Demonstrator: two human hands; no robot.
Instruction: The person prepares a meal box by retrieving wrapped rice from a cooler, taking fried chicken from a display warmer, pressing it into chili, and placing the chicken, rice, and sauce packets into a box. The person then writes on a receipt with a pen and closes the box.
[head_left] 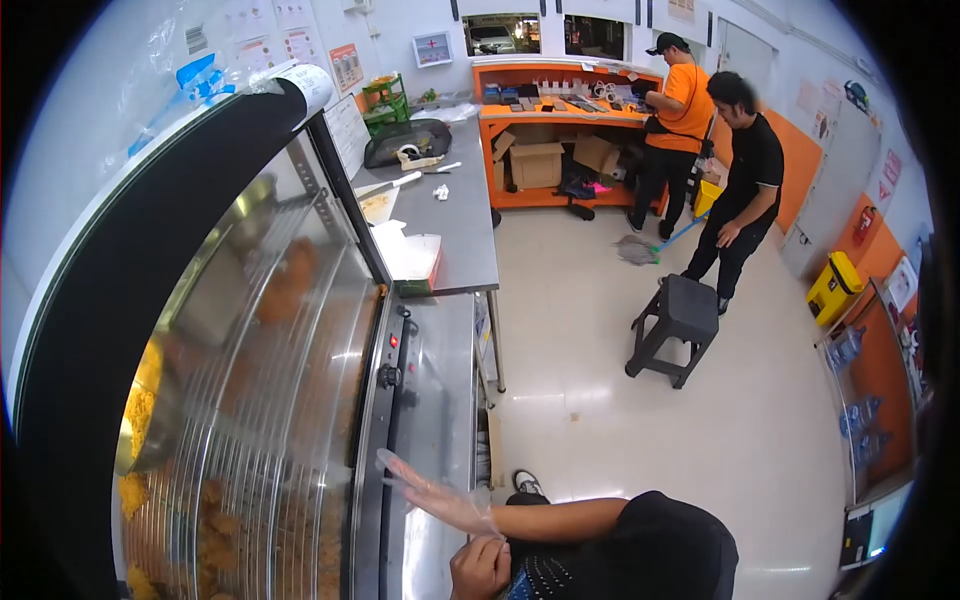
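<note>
My right hand (440, 500) wears a clear, thin plastic glove (470, 505). Its fingers stretch toward the front of a glass food display cabinet (385, 430), with nothing held in them. Below that wrist, my bare left hand (480, 568) is closed at the glove's cuff and seems to pinch it. Behind the cabinet's glass are wire racks (250, 430) with fried food pieces (215, 530), partly blurred by reflections. A metal bowl (150, 440) inside holds yellow food. On the cabinet's lower frame sit a black knob (389, 376) and a lit red switch (394, 341).
Beyond the cabinet, a steel table (465, 240) carries an open box (425, 262), a knife and a black basket. A black stool (675, 325) stands on the floor. One person (750, 170) holds a mop (637, 250); another (680, 110) stands at the orange counter (550, 118).
</note>
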